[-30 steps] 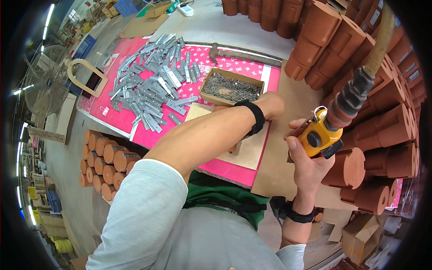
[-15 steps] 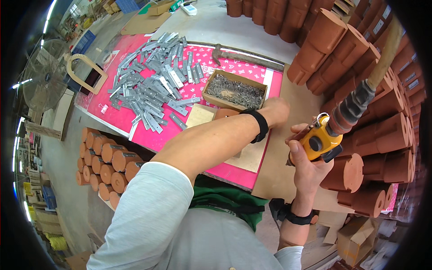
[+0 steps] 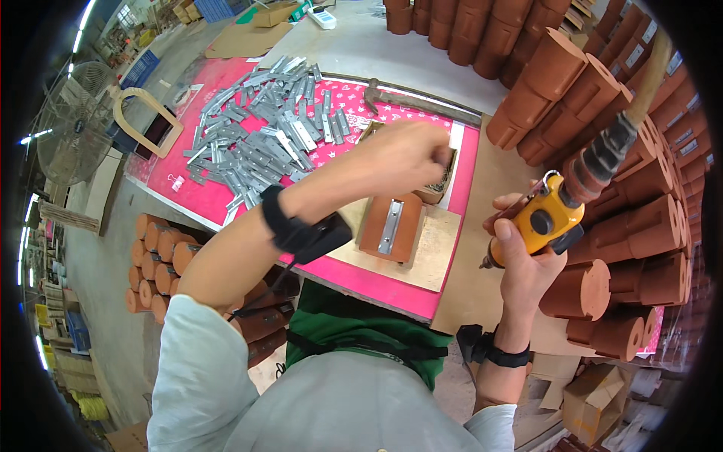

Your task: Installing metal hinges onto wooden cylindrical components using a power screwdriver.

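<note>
Seen from above, a person works at a bench covered in pink patterned cloth [image 3: 361,282]. The right hand [image 3: 523,260] grips a yellow powered screwdriver [image 3: 546,222], fingers wrapped tight, bit angled down and held ready beside the work. The left hand [image 3: 403,154] reaches over a small box of screws [image 3: 440,181], fingertips pinched together; whether they hold a screw cannot be told. Just below, a terracotta-coloured block [image 3: 392,226] with a metal strip [image 3: 390,226] on top lies flat on a cardboard sheet [image 3: 425,256], between both hands.
</note>
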### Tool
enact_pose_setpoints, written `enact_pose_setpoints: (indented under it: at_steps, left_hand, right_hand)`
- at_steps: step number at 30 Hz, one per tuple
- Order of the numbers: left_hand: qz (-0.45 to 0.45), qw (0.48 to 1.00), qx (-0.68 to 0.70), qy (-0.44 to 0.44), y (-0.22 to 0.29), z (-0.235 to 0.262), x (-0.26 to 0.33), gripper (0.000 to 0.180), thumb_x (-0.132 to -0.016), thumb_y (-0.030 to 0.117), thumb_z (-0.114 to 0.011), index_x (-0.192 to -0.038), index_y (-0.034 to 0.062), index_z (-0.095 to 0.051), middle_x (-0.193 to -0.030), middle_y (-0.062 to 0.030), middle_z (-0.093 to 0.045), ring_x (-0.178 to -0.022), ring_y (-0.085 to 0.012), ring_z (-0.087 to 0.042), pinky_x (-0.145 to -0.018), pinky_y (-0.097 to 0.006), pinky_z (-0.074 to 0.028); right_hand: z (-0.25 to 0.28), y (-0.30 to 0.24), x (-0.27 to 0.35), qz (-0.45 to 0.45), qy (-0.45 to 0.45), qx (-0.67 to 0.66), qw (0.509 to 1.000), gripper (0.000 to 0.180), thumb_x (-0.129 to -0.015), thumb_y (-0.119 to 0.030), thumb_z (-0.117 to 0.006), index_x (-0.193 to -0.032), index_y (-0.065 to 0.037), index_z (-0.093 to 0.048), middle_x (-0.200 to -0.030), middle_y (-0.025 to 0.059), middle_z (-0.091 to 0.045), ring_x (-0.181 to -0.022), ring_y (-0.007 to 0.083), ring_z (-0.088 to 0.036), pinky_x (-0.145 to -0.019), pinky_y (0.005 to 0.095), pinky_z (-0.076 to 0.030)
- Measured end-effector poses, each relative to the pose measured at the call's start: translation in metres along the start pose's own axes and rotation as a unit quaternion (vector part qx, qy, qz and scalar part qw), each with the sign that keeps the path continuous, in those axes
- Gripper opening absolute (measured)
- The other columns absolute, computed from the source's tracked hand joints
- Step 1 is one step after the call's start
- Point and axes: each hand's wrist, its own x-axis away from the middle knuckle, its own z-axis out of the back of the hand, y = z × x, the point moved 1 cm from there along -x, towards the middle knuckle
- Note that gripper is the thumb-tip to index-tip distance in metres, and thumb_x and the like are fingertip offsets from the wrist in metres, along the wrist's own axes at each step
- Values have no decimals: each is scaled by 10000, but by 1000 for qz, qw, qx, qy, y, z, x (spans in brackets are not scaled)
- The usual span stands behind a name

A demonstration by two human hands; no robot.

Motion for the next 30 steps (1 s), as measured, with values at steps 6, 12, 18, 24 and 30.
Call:
enact_pose_setpoints:
  at_steps: [6,12,18,24,30]
  left_hand:
    - [91,976,198,13,-44,-14,73,126,-824,38,-587,-917,-33,-634,-851,-65,-659,-802,-125,-616,-719,-288,-488]
    - [113,941,315,46,-52,-32,88,168,-847,12,-601,-1001,-21,-658,-947,-59,-663,-896,-107,-613,-808,-256,-483]
    - [87,923,363,90,-59,-51,90,178,-816,-5,-647,-993,-20,-633,-936,-55,-661,-895,-114,-626,-823,-251,-489]
    - [37,942,305,138,-47,-56,90,343,-820,34,-664,-1147,46,-564,-956,-46,-657,-915,-119,-632,-849,-268,-483]
    - [38,936,326,125,-39,-52,90,364,-836,-31,-603,-1192,19,-551,-1087,-92,-555,-981,-141,-606,-892,-291,-523]
  right_hand:
    - [-37,-10,-14,-23,8,-25,999,317,-782,-4,-708,-1061,3,-557,-893,35,-625,-692,52,-556,-600,191,-459]
    - [-61,-8,-32,36,-14,-11,999,321,-839,-46,-622,-1131,30,-513,-944,132,-640,-719,170,-625,-652,292,-512]
    - [-86,-12,-41,51,-24,-90,994,241,-832,-79,-673,-1020,3,-545,-915,90,-628,-742,134,-616,-658,263,-508]
    - [-101,-7,-42,55,-27,-128,990,225,-835,-73,-665,-1008,11,-547,-912,102,-631,-732,146,-622,-648,272,-517]
    - [-105,-5,-41,47,-35,-150,987,212,-816,-60,-699,-979,5,-580,-890,48,-636,-748,112,-624,-662,241,-512]
